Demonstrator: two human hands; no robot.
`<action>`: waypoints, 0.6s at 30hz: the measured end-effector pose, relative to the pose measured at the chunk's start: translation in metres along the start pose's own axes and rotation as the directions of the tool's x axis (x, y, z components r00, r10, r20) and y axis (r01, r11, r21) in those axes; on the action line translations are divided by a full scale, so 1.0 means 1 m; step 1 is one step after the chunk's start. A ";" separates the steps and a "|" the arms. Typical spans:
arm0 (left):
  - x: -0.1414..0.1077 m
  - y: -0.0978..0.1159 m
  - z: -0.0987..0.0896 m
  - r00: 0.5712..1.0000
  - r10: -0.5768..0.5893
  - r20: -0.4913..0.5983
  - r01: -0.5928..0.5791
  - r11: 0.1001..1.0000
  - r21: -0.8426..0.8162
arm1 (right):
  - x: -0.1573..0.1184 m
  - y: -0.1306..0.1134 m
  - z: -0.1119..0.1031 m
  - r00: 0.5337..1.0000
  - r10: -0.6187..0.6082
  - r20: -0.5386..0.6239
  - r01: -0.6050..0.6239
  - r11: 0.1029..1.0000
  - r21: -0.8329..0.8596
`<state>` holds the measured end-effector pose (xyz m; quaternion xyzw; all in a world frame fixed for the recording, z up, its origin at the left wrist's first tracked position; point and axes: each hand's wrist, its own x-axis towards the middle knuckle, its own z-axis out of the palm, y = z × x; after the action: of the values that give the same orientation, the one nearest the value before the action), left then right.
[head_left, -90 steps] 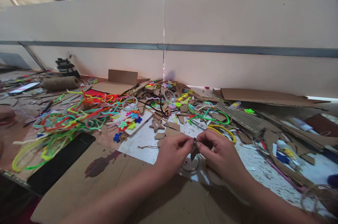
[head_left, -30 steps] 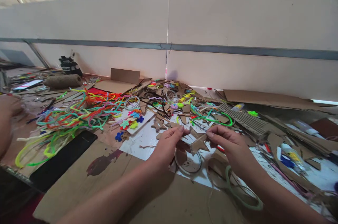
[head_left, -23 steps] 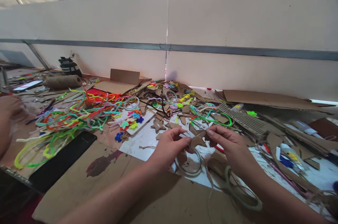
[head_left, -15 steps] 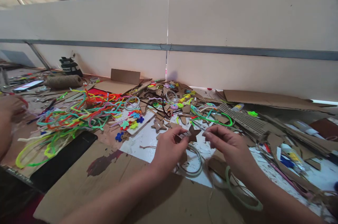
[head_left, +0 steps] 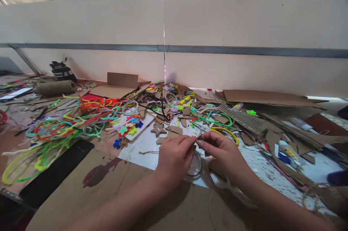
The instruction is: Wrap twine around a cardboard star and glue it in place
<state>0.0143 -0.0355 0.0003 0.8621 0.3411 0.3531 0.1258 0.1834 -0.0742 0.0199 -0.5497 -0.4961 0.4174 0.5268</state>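
My left hand (head_left: 175, 155) is closed, thumb and fingers pinching a small cardboard star (head_left: 198, 138) that is now almost wholly hidden. Against its edge press the pinched fingertips of my right hand (head_left: 221, 151), so the two hands nearly touch. Below them, a coil of pale wire or tubing (head_left: 200, 167) lies partly covered by my left hand. Another cardboard star (head_left: 159, 130) lies flat beyond my left hand. Scissors (head_left: 199, 126) rest just past my fingertips, and yellow loops (head_left: 230, 133) show behind my right hand.
Tangled pipe cleaners (head_left: 78, 118) and a black phone-like slab (head_left: 58, 167) lie left. Felt flowers (head_left: 132, 122) sit on a white block. Corrugated strips (head_left: 241, 118) and a glue bottle (head_left: 290, 153) are at right. A large cardboard sheet (head_left: 114, 198) covers the front; white panels (head_left: 108, 20) stand behind.
My right hand has moved left to meet my left hand at the star, which has turned out of sight between the fingers. The other person's hand at far left has gone from view.
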 end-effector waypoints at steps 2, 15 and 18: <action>0.000 0.001 0.001 1.000 0.017 -0.006 -0.017 1.000 0.025 | 0.001 0.002 0.000 1.000 0.003 -0.006 -0.003 1.000 0.003; 0.000 0.002 0.001 0.992 -0.106 0.075 0.121 0.963 -0.241 | 0.000 0.003 -0.001 1.000 -0.022 -0.022 0.021 1.000 -0.021; 0.000 0.005 -0.003 0.987 -0.125 0.105 0.152 0.934 -0.323 | 0.001 0.003 -0.001 0.999 -0.030 -0.015 0.029 0.999 -0.032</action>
<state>0.0146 -0.0389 0.0051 0.8166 0.3316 0.3592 0.3069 0.1851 -0.0732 0.0170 -0.5540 -0.5067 0.3974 0.5277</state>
